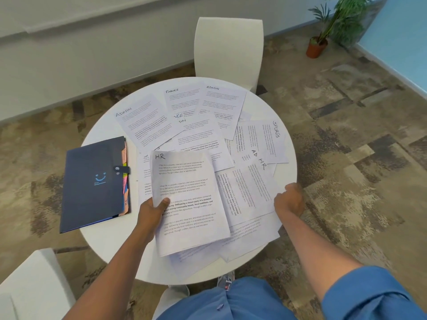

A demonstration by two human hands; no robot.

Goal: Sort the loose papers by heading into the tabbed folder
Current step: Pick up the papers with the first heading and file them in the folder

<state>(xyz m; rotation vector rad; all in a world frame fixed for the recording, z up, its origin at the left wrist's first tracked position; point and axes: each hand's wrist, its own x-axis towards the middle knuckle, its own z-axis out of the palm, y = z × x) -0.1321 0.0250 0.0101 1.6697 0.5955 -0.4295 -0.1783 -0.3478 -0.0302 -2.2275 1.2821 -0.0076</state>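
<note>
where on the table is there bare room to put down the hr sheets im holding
Bare tabletop shows at the near left, between the dark folder and the table edge, under the left hand. A thin strip lies beyond the folder. The centre and right are crowded with overlapping papers, up to the right hand.

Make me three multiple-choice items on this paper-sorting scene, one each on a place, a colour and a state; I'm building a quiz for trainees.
1. Where does the folder lie?
A. on a chair
B. on the table's left side
C. on the floor

2. What colour is the folder's cover?
A. red
B. white
C. dark blue

3. What does the left hand do?
A. grips the HR paper
B. rests flat on the table
C. opens the folder

Key: 1 B, it lies left of the papers; 2 C, the cover is dark navy; 3 A, the thumb pinches the sheet's left edge.
</note>
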